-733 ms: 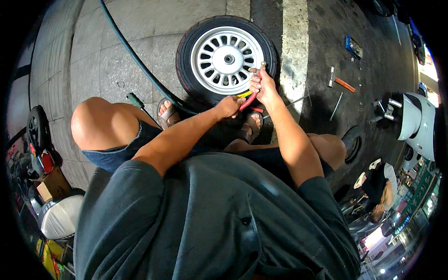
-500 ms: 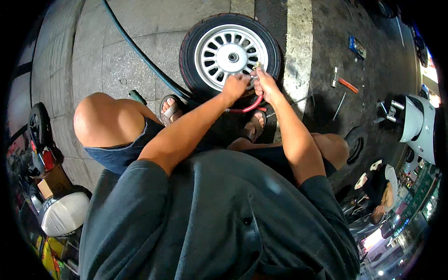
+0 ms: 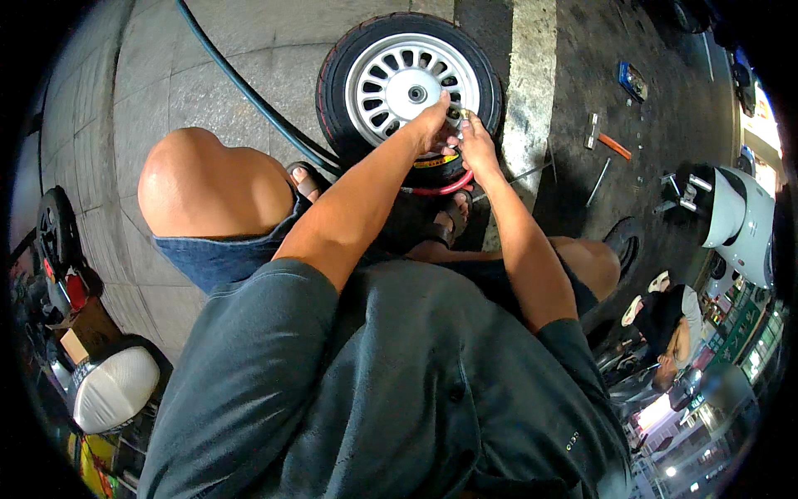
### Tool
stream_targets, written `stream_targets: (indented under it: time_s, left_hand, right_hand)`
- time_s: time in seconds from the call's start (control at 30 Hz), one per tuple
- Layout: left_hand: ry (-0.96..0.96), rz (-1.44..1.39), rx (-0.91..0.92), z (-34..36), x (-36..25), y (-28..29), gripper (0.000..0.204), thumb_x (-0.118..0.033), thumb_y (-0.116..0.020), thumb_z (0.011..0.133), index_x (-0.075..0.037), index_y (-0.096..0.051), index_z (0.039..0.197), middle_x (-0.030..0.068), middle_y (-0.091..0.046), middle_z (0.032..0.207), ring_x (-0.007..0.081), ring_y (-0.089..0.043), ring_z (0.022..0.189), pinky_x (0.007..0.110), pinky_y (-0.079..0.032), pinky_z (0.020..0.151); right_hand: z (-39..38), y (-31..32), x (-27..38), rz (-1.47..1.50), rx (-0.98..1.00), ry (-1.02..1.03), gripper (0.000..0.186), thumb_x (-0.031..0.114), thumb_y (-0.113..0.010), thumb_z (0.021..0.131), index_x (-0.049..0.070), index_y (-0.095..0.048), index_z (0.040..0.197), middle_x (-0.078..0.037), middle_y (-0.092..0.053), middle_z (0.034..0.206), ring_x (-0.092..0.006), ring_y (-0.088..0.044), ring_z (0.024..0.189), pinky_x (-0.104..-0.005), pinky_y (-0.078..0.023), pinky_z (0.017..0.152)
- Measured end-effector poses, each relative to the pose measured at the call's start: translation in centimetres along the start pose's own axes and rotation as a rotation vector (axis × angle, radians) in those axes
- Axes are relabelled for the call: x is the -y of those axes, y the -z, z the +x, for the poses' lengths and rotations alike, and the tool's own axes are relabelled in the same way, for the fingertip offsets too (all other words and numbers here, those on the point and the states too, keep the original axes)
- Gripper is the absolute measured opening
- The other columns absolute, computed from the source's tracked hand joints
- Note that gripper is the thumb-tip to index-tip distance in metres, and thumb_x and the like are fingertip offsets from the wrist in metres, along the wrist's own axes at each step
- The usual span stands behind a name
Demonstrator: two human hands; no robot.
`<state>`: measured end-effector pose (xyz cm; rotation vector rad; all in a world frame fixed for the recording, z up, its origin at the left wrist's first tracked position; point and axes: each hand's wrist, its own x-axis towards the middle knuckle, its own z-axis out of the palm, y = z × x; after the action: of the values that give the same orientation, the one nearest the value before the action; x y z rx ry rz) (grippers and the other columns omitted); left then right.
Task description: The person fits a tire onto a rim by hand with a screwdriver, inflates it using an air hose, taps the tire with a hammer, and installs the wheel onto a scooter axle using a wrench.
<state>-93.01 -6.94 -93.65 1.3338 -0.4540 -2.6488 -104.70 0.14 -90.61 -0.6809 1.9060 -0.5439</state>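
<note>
Head view: the right hand [image 3: 477, 151] is closed around the end of a red hose [image 3: 443, 190], a brass fitting [image 3: 464, 113] at its fingertips. Beside it, the left hand [image 3: 431, 128] is partly open, apparently holding nothing; the wheel [image 3: 407, 83] lies beneath and beyond both, a hammer [image 3: 612, 144] well rightward

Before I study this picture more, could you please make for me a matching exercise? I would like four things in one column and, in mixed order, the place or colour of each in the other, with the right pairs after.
Things:
1. Hammer
2. Slotted wheel rim
3. Red hose
4. Cardboard box

Places and colours:
A. Silver, set inside a black tyre
B. Tan, near the left edge of the picture
C. Orange-handled, right of the white painted stripe
D. Curved, at the side of the tyre nearest the person

Right pairs: 1-C, 2-A, 3-D, 4-B
</note>
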Motion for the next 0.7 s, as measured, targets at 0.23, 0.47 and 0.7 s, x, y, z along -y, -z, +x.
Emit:
stream_targets:
  time_s: [0.23, 0.47, 0.7]
  left_hand:
    - [0.181, 0.385, 0.023, 2.1, -2.7, 0.2, 0.078, -0.078, -0.024, 0.088, -0.010, -0.055, 0.110, 0.0090, -0.057, 0.081, 0.0214, -0.055, 0.064, 0.041, -0.049, 0.063]
    - [0.170, 0.364, 0.114, 4.8, -2.5, 1.2, 0.054, -0.058, -0.027, 0.099, -0.014, -0.058, 0.096, 0.0023, -0.056, 0.069, 0.0143, -0.048, 0.054, 0.031, -0.040, 0.048]
    - [0.087, 0.451, 0.107, 5.7, -1.6, 1.8, 0.055, -0.053, -0.032, 0.100, -0.010, -0.053, 0.072, -0.0002, -0.049, 0.060, 0.0124, -0.039, 0.049, 0.030, -0.028, 0.044]
  right_hand:
    - [0.8, -0.9, -0.7, -0.309, -0.167, 0.226, 0.039, 0.025, -0.043, 0.101, 0.008, -0.047, 0.136, -0.016, -0.069, 0.100, -0.0228, -0.070, 0.087, -0.0352, -0.052, 0.080]
    - [0.1, -1.3, 0.2, -0.264, -0.169, 0.253, 0.039, 0.023, -0.045, 0.100, 0.008, -0.048, 0.135, -0.014, -0.071, 0.095, -0.0263, -0.069, 0.092, -0.0370, -0.051, 0.082]
    - [0.4, -1.6, -0.4, -0.437, -0.215, 0.208, 0.043, 0.030, -0.046, 0.098, 0.014, -0.047, 0.139, -0.019, -0.069, 0.093, -0.0391, -0.065, 0.091, -0.0451, -0.050, 0.080]
